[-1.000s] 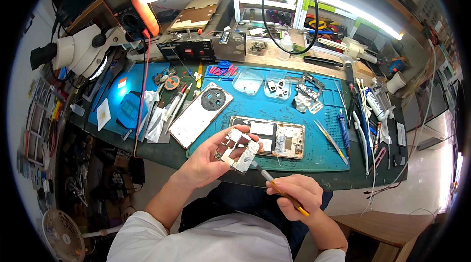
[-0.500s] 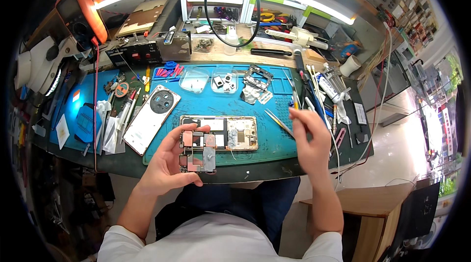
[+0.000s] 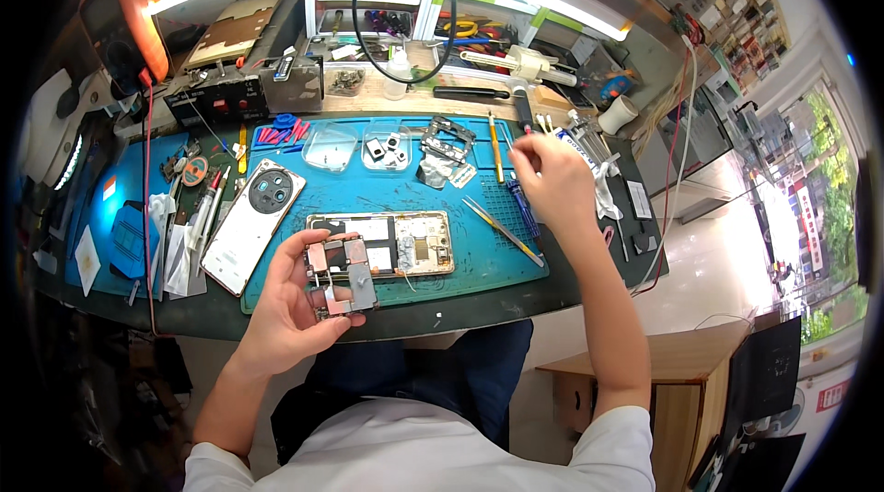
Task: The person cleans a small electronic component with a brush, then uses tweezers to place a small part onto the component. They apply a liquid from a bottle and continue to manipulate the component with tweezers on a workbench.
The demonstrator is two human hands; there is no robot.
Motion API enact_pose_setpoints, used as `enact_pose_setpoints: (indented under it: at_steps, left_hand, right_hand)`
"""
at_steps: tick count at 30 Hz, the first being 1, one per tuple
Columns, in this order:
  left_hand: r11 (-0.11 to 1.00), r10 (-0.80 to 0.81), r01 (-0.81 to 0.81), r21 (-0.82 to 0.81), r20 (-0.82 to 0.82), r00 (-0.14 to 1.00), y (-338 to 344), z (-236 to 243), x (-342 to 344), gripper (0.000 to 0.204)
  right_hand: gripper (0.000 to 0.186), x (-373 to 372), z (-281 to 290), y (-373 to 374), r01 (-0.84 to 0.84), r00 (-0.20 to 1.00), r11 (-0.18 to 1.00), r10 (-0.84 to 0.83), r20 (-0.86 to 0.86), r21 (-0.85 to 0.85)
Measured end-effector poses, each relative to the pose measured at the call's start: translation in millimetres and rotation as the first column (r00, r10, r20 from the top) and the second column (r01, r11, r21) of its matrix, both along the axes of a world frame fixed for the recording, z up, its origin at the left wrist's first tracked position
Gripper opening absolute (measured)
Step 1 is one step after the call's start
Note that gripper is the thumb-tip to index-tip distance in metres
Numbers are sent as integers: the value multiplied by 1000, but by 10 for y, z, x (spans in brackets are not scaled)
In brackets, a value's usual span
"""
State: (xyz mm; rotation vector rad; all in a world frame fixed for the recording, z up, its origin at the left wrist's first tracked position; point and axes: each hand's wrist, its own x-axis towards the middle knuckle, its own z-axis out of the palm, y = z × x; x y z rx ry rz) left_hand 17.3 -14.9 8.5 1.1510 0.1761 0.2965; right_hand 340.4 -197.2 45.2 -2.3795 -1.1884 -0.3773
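A phone motherboard [image 3: 336, 263] with metal shields is held in my left hand [image 3: 295, 317], low over the near edge of the blue mat. Behind it lies an opened phone body [image 3: 423, 243]; a white back cover [image 3: 235, 243] with a round camera window is to the left. My right hand [image 3: 557, 183] is raised at the mat's right, fingers closed near a thin silver tool; what they grip, if anything, is unclear. A yellow-handled tool [image 3: 495, 146] lies just left of it, and tweezers [image 3: 502, 229] lie below.
The blue mat [image 3: 488, 262] bears clear small-parts boxes [image 3: 330, 147] and a metal bracket [image 3: 447, 140]. Pens, a glue tube and tools crowd the right side. A multimeter [image 3: 120, 36], microscope [image 3: 51, 119] and cables frame the bench [image 3: 599, 280].
The yellow tool, earlier in my right hand at the motherboard, now lies at the mat's upper right. My right hand has moved up; the motherboard has shifted leftward in view as the camera turned.
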Motion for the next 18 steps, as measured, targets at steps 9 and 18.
enact_pose_setpoints:
  at_steps: [9,18]
  left_hand:
    - [999,41,-41,-15,12,999,-123,-8,135,88]
    - [998,54,-54,42,-6,999,-183,-31,135,83]
  right_hand:
    - [29,-653,-183,-364,-292,949,955,296,106,-55]
    - [31,-1374,-215,-433,-98,217,720,689,-691,687]
